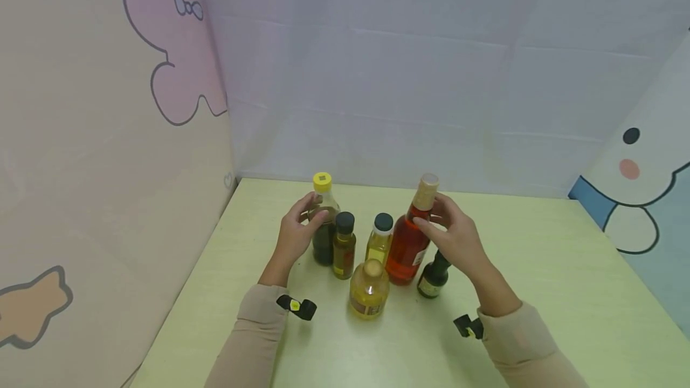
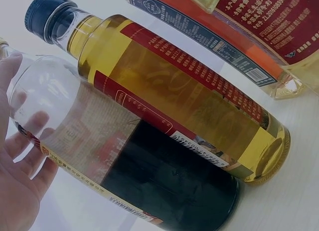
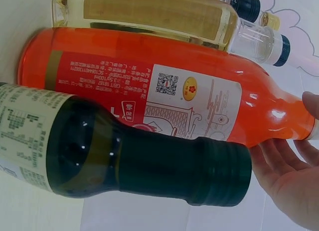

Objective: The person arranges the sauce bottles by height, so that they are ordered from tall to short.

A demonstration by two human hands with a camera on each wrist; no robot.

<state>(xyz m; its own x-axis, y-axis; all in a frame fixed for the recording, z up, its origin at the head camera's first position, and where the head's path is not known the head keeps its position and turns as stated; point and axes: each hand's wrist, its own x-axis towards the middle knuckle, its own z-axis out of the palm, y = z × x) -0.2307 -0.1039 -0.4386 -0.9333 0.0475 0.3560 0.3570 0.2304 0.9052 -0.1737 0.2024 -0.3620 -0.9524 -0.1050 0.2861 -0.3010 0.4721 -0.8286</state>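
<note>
Right grip (image 1: 458, 237) on red bottle (image 1: 403, 250), QR-coded white label (image 3: 197, 104), Chinese print (image 3: 117, 72)

Soft, even light covers the desk (image 1: 539, 262), leaving faint shadows towards its near edge; fine detail in the head view is blurred. Both wrist views look dimmer and cooler, with pale glints on the red bottle (image 3: 194, 86)

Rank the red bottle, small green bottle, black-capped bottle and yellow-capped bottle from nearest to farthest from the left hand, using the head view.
1. Yellow-capped bottle: gripped by the left hand.
2. Black-capped bottle: just to its right.
3. Red bottle: farther right, in the right hand.
4. Small green bottle: rightmost.
</note>
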